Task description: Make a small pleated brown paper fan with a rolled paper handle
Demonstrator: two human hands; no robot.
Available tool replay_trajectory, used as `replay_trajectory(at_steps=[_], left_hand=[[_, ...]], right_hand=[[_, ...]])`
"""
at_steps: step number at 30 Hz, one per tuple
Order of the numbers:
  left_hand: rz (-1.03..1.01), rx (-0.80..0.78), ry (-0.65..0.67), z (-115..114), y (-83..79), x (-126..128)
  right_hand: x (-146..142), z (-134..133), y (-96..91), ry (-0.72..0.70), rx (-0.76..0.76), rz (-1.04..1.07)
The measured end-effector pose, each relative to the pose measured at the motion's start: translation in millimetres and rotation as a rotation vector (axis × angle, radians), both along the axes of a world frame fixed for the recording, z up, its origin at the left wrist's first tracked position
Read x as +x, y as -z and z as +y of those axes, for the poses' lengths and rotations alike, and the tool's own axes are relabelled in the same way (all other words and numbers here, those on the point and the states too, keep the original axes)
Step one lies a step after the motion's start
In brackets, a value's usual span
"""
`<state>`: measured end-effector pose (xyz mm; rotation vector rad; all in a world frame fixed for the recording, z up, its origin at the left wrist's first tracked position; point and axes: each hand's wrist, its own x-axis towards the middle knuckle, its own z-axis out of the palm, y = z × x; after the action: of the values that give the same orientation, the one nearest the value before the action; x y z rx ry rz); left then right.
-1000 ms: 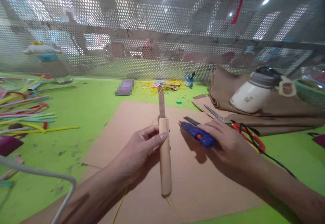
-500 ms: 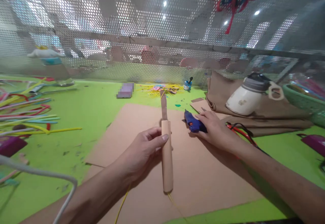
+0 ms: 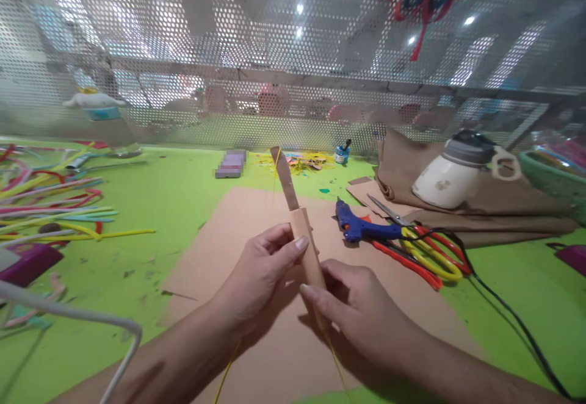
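Perforated grey mesh [image 3: 256,44] is set behind the lime-green bench [image 3: 155,190], where open room is left beyond the left edge of a flat cardboard sheet [image 3: 220,239]. Over it, by the left hand [image 3: 260,266] near the top and the right hand [image 3: 361,300] lower down, a slim, smooth, tilted tube [image 3: 312,265] is pinched. Nearby, a blue glue gun [image 3: 350,220] is laid. At the tube's upper end, a flat brown strip [image 3: 286,181] is exposed.

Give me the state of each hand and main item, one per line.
Left hand: fingers closed on tan roll
Right hand: fingers closed on tan roll's lower part
Tan roll: held tilted, brown strip sticking out its top
Blue glue gun: lying down, unheld; hot or cold unclear
Scissors: lying down, blades seemingly closed
White bottle: lid on
Brown material: folded
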<state>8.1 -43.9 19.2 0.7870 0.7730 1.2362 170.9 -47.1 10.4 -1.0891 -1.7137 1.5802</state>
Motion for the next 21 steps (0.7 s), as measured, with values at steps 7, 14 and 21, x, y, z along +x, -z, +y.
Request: replay_trajectory(at_steps=[7, 14, 21], left_hand=[[0.000, -0.074, -0.034, -3.3, -6.8, 3.4], [-0.028, -0.061, -0.056, 0.0, -9.4, -0.4], [-0.060, 0.000, 0.028, 3.2, -9.0, -8.3]], right_hand=[[-1.6, -1.3, 7.9, 0.034, 0.014, 0.046], [3.7, -1.1, 2.4, -0.025, 0.088, 0.000], [8.5, -1.0, 6.1, -0.075, -0.008, 0.050]])
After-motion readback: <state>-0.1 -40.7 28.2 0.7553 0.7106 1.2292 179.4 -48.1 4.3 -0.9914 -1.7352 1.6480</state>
